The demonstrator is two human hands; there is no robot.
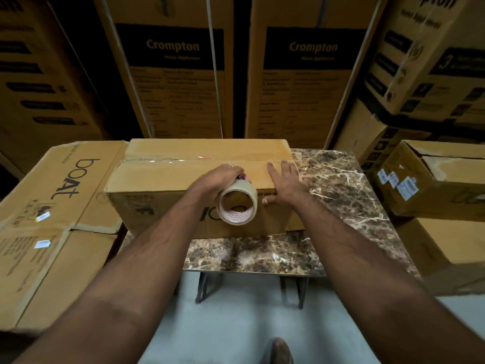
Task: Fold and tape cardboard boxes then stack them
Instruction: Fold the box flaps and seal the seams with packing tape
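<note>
A closed cardboard box (168, 179) lies on a marble-patterned table (338, 195). Clear tape shines along its top seam from the left end to about the middle. My left hand (220, 179) grips a roll of brown tape (238, 203) over the box's near top edge. My right hand (286, 182) lies flat on the box's top at its right end, fingers straight, thumb down on the front face.
Flattened "boat" cartons (52, 206) are stacked at the left, touching the box. Tall "Crompton" cartons (173, 74) stand behind the table. More boxes (433, 179) are piled at the right. Grey floor (236, 324) and my foot (280, 350) show below.
</note>
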